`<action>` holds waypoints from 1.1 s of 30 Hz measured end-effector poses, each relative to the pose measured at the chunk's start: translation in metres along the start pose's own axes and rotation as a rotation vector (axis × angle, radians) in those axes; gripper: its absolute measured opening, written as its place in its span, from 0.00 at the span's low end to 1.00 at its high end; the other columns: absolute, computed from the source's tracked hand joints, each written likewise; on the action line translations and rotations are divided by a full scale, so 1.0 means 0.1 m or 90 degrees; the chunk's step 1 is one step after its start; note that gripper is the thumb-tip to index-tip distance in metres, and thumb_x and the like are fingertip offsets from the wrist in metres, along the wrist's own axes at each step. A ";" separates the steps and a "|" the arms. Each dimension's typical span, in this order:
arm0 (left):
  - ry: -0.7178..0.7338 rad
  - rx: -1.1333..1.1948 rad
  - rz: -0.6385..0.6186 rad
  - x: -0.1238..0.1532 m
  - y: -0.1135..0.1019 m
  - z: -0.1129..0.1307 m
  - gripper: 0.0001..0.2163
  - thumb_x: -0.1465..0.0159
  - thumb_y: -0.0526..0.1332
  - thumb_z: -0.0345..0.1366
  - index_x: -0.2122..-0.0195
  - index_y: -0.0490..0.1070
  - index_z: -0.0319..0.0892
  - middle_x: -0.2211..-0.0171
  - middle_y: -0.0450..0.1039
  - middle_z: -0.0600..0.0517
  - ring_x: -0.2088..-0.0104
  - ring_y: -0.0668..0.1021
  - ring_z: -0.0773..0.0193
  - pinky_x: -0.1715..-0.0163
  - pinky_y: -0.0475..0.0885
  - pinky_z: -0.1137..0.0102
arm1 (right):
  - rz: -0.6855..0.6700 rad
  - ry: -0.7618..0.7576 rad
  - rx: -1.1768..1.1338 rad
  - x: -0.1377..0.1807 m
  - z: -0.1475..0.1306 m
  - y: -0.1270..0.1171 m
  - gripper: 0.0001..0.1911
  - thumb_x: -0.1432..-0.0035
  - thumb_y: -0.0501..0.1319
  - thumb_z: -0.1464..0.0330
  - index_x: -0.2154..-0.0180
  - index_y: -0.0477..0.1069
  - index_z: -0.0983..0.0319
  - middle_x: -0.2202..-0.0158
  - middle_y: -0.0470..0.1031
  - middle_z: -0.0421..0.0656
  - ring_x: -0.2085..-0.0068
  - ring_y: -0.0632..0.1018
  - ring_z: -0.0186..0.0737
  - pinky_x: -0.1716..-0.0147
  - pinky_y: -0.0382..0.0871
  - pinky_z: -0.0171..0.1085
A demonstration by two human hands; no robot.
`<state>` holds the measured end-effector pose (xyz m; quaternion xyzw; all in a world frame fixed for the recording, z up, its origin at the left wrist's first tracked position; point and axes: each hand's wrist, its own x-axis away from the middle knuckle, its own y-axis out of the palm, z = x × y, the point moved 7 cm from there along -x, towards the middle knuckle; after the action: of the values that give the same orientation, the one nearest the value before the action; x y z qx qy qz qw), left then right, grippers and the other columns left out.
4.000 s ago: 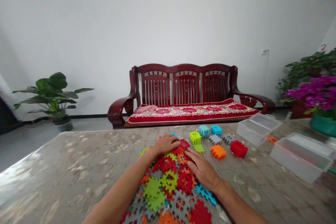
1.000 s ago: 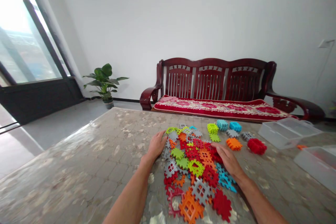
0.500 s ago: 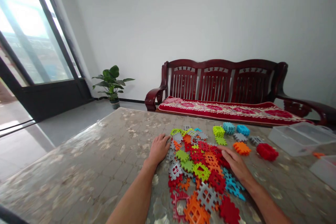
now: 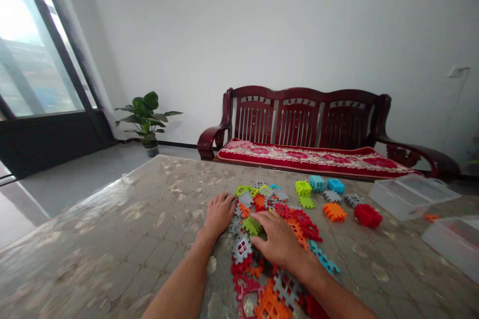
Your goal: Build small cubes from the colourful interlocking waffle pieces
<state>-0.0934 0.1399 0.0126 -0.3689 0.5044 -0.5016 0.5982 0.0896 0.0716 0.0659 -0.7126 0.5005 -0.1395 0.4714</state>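
Observation:
A heap of flat, toothed plastic building pieces in red, orange, grey, green and blue lies on the table. My left hand (image 4: 220, 213) rests at the heap's left edge, fingers stretched out beside the grey pieces. My right hand (image 4: 277, 238) is over the middle of the heap, thumb and fingers apart around a green piece (image 4: 251, 226). Its palm hides several pieces beneath; whether the fingertips touch the green one I cannot tell. Near the right wrist are an orange window piece (image 4: 297, 232) and a blue piece (image 4: 324, 257).
Sorted stacks stand right of the heap: yellow-green (image 4: 303, 189), blue (image 4: 336, 186), orange (image 4: 335, 212) and red (image 4: 367, 215). Two clear plastic boxes (image 4: 396, 202) sit at the table's right. A wooden bench (image 4: 299, 114) and a potted plant (image 4: 145, 117) are beyond the table (image 4: 157, 209).
My right hand has moved left, from the heap's right edge to over the green pieces in its middle. My left hand stays beside the heap. The view has turned slightly right.

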 end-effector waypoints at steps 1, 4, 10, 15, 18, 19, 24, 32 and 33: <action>0.001 -0.002 0.002 0.00 0.00 0.00 0.18 0.31 0.52 0.39 0.42 0.70 0.50 0.41 0.70 0.47 0.41 0.71 0.56 0.40 0.62 0.60 | -0.016 0.010 0.030 -0.02 -0.03 0.04 0.23 0.45 0.62 0.68 0.46 0.74 0.58 0.47 0.77 0.46 0.45 0.73 0.48 0.43 0.64 0.45; 0.002 -0.004 0.007 0.00 -0.01 0.01 0.18 0.31 0.51 0.38 0.42 0.71 0.50 0.41 0.70 0.47 0.41 0.71 0.56 0.40 0.62 0.60 | -0.043 0.037 0.108 -0.04 -0.06 0.10 0.20 0.42 0.60 0.68 0.48 0.74 0.58 0.49 0.77 0.46 0.46 0.74 0.48 0.44 0.64 0.43; -0.003 -0.007 0.007 -0.01 0.00 0.00 0.18 0.31 0.52 0.39 0.42 0.71 0.50 0.41 0.70 0.48 0.41 0.71 0.56 0.40 0.62 0.61 | -0.036 0.094 0.135 -0.05 0.01 0.07 0.17 0.33 0.50 0.68 0.51 0.75 0.58 0.54 0.80 0.47 0.52 0.78 0.45 0.51 0.67 0.39; 0.003 -0.013 -0.001 -0.01 0.01 0.00 0.18 0.31 0.52 0.39 0.42 0.71 0.50 0.41 0.70 0.48 0.41 0.71 0.57 0.40 0.62 0.61 | 0.072 0.204 -0.038 -0.09 0.35 -0.12 0.21 0.33 0.47 0.63 0.51 0.75 0.63 0.55 0.81 0.49 0.54 0.79 0.46 0.53 0.69 0.39; 0.005 -0.013 -0.006 -0.02 0.02 -0.01 0.18 0.31 0.51 0.39 0.42 0.71 0.49 0.40 0.70 0.46 0.41 0.71 0.55 0.40 0.62 0.60 | 0.146 0.200 -0.152 -0.03 0.64 -0.33 0.24 0.36 0.48 0.59 0.49 0.75 0.63 0.53 0.81 0.49 0.53 0.79 0.46 0.52 0.70 0.41; 0.005 -0.012 -0.007 -0.02 0.02 -0.01 0.19 0.30 0.51 0.39 0.42 0.71 0.49 0.40 0.70 0.46 0.41 0.71 0.54 0.40 0.62 0.59 | 0.158 0.198 -0.168 0.02 0.76 -0.41 0.25 0.37 0.49 0.59 0.49 0.75 0.63 0.53 0.81 0.48 0.53 0.79 0.47 0.52 0.71 0.41; 0.000 -0.013 -0.003 -0.04 0.04 -0.04 0.18 0.30 0.51 0.40 0.42 0.71 0.51 0.41 0.70 0.47 0.41 0.72 0.55 0.40 0.62 0.59 | 0.222 0.216 -0.091 0.48 1.48 -0.82 0.23 0.41 0.52 0.60 0.51 0.77 0.60 0.50 0.80 0.47 0.47 0.78 0.48 0.45 0.69 0.46; 0.016 -0.031 -0.005 -0.07 0.09 -0.07 0.19 0.30 0.50 0.39 0.41 0.71 0.49 0.40 0.70 0.45 0.41 0.72 0.53 0.41 0.64 0.57 | 0.257 0.225 0.034 1.09 2.06 -0.97 0.28 0.53 0.51 0.74 0.51 0.77 0.61 0.46 0.77 0.47 0.43 0.75 0.43 0.39 0.64 0.45; 0.018 -0.035 -0.007 -0.08 0.10 -0.08 0.20 0.30 0.50 0.39 0.41 0.71 0.49 0.40 0.70 0.46 0.41 0.72 0.53 0.41 0.64 0.57 | 0.264 0.238 0.042 1.13 2.07 -0.97 0.30 0.55 0.51 0.76 0.51 0.77 0.61 0.46 0.77 0.47 0.44 0.75 0.42 0.39 0.64 0.44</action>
<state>-0.0986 0.1501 0.0031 -0.3807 0.5243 -0.4958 0.5782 0.3368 0.0918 0.0070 -0.5410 0.7091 -0.1856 0.4124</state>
